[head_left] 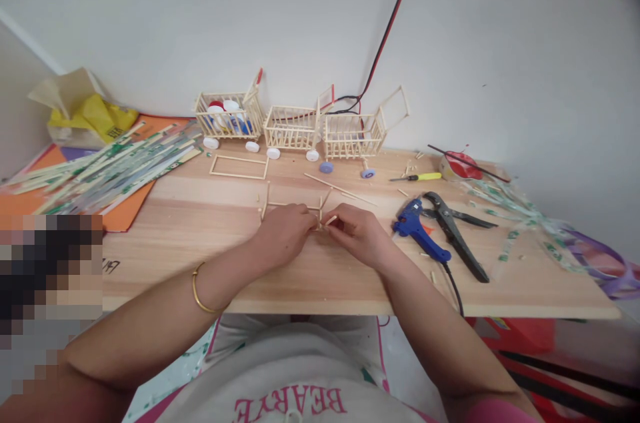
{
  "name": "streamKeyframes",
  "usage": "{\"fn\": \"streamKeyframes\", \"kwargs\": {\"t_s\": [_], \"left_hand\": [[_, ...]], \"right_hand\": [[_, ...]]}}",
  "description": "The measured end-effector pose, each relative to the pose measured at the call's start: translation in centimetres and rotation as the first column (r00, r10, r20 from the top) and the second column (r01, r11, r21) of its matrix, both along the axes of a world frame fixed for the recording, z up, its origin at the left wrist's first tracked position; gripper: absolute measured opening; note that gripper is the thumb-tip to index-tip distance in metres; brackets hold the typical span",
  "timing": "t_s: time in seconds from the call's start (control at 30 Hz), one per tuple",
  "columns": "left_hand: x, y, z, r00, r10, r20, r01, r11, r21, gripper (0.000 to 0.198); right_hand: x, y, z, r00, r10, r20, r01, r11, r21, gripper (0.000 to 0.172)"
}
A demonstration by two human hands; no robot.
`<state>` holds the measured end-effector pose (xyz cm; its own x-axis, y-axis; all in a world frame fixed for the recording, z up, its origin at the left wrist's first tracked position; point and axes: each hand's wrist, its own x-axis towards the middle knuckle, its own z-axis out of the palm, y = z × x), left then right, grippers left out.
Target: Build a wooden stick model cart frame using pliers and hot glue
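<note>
Three pale wooden stick carts (295, 127) line the counter (185, 226); the leftmost contains white, red and blue items (216, 116). Left grip (283, 233) clasps an open, pale stick frame (280, 203) below them; right grip (357, 229) pinches a short, thin stick (331, 220).

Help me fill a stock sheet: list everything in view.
Miniature carts: 3, pale, along wall
Rectangular stick frame: 1, pale, before carts
Open stick frame: 1, pale, centre
Wrapped sticks: many, pale, left
Sheeting: unclear, orange, beneath wrapped sticks
Plastic bag: 1, yellow, left
Glue gun: 1, blue, right
Pliers: 1, black, right
Screwdriver: 1, yellow, behind glue gun
Wrappers: many, green, far right
Straps: unclear, purple, right edge
Cable: 1, red and black, wall
Table: 1, pale, centre
Left hand: 1, bare, on open stick frame
Right hand: 1, bare, holding stick
</note>
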<state>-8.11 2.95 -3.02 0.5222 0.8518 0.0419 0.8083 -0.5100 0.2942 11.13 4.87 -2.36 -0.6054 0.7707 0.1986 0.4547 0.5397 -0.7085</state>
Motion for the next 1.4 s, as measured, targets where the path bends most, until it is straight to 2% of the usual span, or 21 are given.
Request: {"fn": "streamKeyframes", "kwargs": {"t_s": [0.3,0.73,1.4], "left_hand": [[0.08,-0.01,0.42,1.000,-0.002,-0.012,0.002,1.000,-0.017,0.021],[-0.03,0.02,0.10,1.000,-0.004,-0.009,0.004,1.000,0.004,0.020],[0.03,-0.02,0.54,1.000,-0.008,0.020,0.008,0.999,-0.041,0.022]], "right_hand": [[0.11,0.16,-0.45,1.000,0.026,0.005,-0.026,0.999,0.025,0.012],[0.21,0.24,-0.82,1.000,0.026,0.010,-0.027,0.999,0.037,0.011],[0.26,0.19,-0.87,1.000,0.016,0.019,-0.017,0.998,0.053,0.022]]}}
